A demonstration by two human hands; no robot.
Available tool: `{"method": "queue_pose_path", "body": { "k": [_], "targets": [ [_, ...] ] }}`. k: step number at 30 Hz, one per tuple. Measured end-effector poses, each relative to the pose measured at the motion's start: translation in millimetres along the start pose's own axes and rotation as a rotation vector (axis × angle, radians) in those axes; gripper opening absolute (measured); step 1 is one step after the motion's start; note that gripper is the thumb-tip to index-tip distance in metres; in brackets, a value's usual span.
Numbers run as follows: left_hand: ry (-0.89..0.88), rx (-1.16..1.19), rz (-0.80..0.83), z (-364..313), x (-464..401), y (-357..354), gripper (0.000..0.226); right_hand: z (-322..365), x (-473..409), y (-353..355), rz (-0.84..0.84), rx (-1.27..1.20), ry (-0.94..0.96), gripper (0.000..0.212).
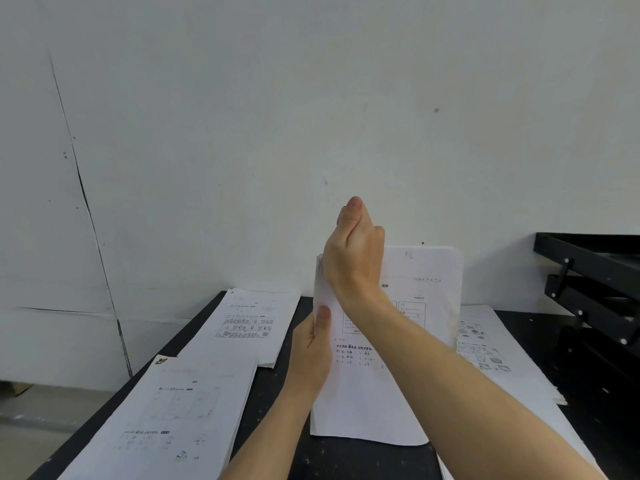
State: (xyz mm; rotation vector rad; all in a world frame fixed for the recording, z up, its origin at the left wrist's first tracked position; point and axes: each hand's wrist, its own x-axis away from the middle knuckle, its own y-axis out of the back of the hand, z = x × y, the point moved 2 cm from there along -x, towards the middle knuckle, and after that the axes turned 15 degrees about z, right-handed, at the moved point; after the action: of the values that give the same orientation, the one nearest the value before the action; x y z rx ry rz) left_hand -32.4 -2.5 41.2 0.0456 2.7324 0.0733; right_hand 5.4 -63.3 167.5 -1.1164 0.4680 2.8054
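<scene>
A stack of printed worksheets (367,393) stands upright on its lower edge on the black table (277,386). My left hand (313,344) grips the stack's left edge, thumb on the front sheet. My right hand (355,247) reaches across the stack's top left corner with fingers curled and thumb raised; whether it holds a sheet is hidden by the hand itself.
Three more paper piles lie flat: one at near left (166,417), one at far left (249,323), one at the right (491,348) partly under my right forearm. A black stacked tray rack (595,289) stands at the right. A white wall rises directly behind the table.
</scene>
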Motion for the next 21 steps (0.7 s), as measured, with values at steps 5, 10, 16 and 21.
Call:
{"method": "queue_pose_path", "body": {
  "k": [5,10,16,21],
  "targets": [
    [0.011,0.001,-0.013,0,2,0,0.044,0,1,0,0.008,-0.009,-0.013,0.052],
    [-0.016,-0.007,-0.02,5,-1,2,0.046,1,2,-1,-0.013,-0.003,-0.018,0.052],
    [0.047,-0.001,0.034,5,-1,-1,0.046,5,-4,13,-0.102,-0.115,-0.065,0.05],
    [0.124,0.021,0.036,14,-11,5,0.041,4,-14,41,-0.182,-0.269,-0.114,0.046]
  ]
}}
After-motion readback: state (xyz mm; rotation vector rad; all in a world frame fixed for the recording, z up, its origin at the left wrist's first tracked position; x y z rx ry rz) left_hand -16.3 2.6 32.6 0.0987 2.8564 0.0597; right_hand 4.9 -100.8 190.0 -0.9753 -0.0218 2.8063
